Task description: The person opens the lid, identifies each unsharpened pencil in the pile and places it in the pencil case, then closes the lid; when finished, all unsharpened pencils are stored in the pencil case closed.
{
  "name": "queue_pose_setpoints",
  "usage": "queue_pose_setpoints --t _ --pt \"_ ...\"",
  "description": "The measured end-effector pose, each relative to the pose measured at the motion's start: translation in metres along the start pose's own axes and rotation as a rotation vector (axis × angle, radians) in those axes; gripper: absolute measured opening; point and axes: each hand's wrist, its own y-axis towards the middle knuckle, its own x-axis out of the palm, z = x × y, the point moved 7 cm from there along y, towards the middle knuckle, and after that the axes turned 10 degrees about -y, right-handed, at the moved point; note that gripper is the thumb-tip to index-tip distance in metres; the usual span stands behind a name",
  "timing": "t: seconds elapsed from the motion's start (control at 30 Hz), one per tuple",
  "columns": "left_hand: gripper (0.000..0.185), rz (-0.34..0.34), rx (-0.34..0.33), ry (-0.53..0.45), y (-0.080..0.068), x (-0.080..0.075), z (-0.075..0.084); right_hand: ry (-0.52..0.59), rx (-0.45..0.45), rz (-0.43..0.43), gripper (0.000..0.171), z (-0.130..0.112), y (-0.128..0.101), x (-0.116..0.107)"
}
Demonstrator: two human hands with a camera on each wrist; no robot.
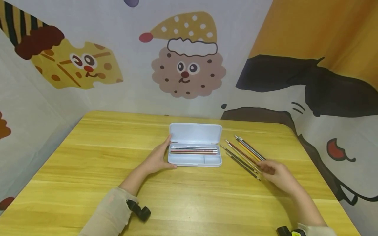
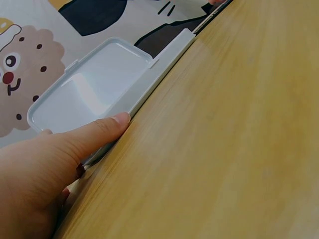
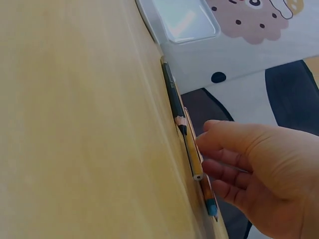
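Observation:
A white pencil case (image 1: 186,160) lies on the table with its lid (image 1: 195,132) raised. Several pencils (image 1: 193,151) rest lengthwise in its back compartment. My left hand (image 1: 155,159) grips the case's left end, thumb (image 2: 102,130) along the front corner and fingers toward the back, partly hidden. Right of the case, several loose pencils (image 1: 240,162) lie fanned out on the table. My right hand (image 1: 279,175) is at their near ends, its fingers loosely bent. In the right wrist view, the fingertips (image 3: 203,142) are beside a dark pencil (image 3: 173,97), with no pencil plainly pinched.
A yellow wood-grain table (image 1: 189,196) carries everything. Behind it hangs a light cloth (image 1: 130,101) printed with cartoon figures, close to the table's back edge. A dark wrist device (image 1: 138,210) is strapped over the left sleeve; another (image 1: 290,231) is at the right wrist.

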Motion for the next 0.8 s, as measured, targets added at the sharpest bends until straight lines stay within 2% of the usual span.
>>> queue_pose_setpoints --t 0.2,0.43,0.8 --pt "0.13 -0.004 -0.014 0.003 0.0002 0.0008 -0.0023 -0.027 0.03 -0.026 0.033 0.0042 -0.0024 0.0004" --pt "0.13 -0.006 -0.018 0.013 0.0002 0.0009 -0.0021 -0.083 0.011 -0.005 0.029 0.0031 -0.0027 0.0006" --pt "0.129 -0.006 -0.011 0.02 -0.0002 0.0008 -0.0005 -0.088 0.017 0.014 0.026 -0.001 -0.0019 0.0013"
